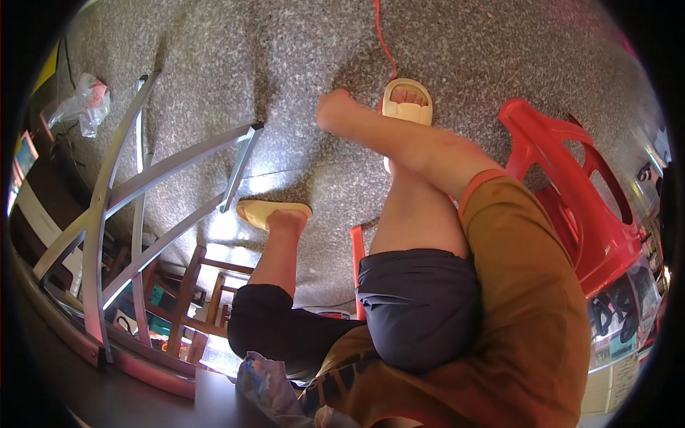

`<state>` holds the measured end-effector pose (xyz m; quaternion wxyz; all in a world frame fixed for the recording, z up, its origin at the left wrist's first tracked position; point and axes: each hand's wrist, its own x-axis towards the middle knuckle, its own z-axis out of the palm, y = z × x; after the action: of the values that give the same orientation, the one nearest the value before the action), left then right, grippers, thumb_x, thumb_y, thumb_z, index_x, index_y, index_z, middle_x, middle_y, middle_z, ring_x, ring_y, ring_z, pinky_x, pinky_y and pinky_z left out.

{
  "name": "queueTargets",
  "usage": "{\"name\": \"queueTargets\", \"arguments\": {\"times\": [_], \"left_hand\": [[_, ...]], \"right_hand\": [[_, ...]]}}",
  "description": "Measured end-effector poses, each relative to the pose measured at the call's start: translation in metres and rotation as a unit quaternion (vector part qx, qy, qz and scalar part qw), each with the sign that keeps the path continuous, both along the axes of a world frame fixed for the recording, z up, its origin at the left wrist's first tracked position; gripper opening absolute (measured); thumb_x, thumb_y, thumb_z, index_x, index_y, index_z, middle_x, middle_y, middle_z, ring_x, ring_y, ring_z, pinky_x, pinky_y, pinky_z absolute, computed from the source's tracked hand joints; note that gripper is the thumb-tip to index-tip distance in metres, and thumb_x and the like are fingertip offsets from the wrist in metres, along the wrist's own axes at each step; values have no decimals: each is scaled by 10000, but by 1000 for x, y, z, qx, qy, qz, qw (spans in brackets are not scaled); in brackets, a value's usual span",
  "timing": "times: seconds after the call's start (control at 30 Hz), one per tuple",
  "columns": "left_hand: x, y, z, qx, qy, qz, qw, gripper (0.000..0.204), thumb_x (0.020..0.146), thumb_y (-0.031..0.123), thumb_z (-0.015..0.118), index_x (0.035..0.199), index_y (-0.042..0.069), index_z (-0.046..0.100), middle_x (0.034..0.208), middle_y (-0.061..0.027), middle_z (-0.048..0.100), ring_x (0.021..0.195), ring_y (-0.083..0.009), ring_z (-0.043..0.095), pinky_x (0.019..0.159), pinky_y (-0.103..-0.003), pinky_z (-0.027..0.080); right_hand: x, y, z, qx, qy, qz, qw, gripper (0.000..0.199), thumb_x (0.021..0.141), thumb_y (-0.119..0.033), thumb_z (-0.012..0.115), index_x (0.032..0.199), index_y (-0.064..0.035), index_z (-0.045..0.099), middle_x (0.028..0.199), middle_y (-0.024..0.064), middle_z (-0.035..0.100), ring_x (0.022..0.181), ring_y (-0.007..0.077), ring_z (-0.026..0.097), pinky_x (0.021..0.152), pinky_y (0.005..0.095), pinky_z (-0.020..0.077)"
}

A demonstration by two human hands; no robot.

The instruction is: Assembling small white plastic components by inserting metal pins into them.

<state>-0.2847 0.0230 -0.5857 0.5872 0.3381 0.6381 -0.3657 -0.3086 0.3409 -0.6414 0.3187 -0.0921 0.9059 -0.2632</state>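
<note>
My right arm, in a brown sleeve with an orange cuff (479, 187), reaches forward across my right leg. At its end my right hand (339, 112) is closed in a rounded fist above the speckled floor; whatever it may hold is hidden. Just right of the fist is my right foot in a cream slipper (408, 112). A thin red cord (383, 44) runs from the top edge down to this slipper. My left foot, in another cream slipper (271, 211), rests farther left. I cannot see my left hand.
A red plastic stool (571, 189) lies tipped at the right, near a clear bin (624, 314) with dark items. Crossed grey metal table legs (146, 187) and a wooden stool (196, 303) are at the left. A plastic bag (87, 105) lies beyond; crumpled greyish material (265, 385) sits below.
</note>
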Motion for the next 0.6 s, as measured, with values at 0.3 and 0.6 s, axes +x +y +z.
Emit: {"name": "queueTargets", "arguments": {"times": [0.3, 0.6], "left_hand": [[0, -2, -2, 10, 12, 29, 999, 290, 852, 204, 438, 1007, 158, 679, 1055, -87, 642, 988, -249, 619, 732, -410, 517], [-4, 24, 10, -20, 0, 8, 1000, 274, 850, 204, 454, 1003, 171, 679, 1056, -79, 642, 998, -251, 614, 761, -397, 511]], "right_hand": [[1, -12, -11, 102, 56, 83, 990, 168, 670, -163, 612, 805, -118, 701, 821, 72, 634, 761, 235, 605, 458, 426, 423], [-7, -10, -6, 143, 13, -5, 990, 151, 696, -183, 610, 796, -118, 701, 823, 80, 637, 762, 248, 612, 492, 469, 442]]}}
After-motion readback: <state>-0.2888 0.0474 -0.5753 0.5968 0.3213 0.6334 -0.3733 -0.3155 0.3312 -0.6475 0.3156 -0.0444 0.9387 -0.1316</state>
